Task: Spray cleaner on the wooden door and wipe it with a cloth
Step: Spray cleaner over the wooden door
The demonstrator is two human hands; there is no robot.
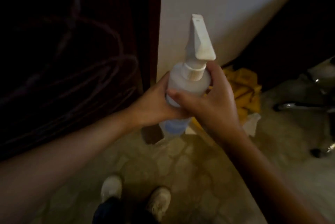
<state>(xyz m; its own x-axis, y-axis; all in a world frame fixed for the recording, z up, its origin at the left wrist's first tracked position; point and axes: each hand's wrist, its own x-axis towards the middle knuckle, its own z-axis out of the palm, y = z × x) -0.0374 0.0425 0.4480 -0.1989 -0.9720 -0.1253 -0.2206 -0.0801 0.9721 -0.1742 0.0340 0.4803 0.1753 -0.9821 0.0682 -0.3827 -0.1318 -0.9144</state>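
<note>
A translucent spray bottle [188,82] with a white trigger head and a little blue liquid at its base is held upright in front of me. My left hand [155,102] grips its body from the left. My right hand [210,100] wraps it from the right, thumb across the front. The dark wooden door [68,51] with carved curved lines fills the left side. A yellow cloth [244,89] lies crumpled on the floor behind the bottle, by the wall.
A white wall [208,15] stands right of the door frame. A white paper or rag [251,124] lies beside the yellow cloth. Metal chair legs [299,105] are at the right. My two shoes [136,194] stand on the tiled floor.
</note>
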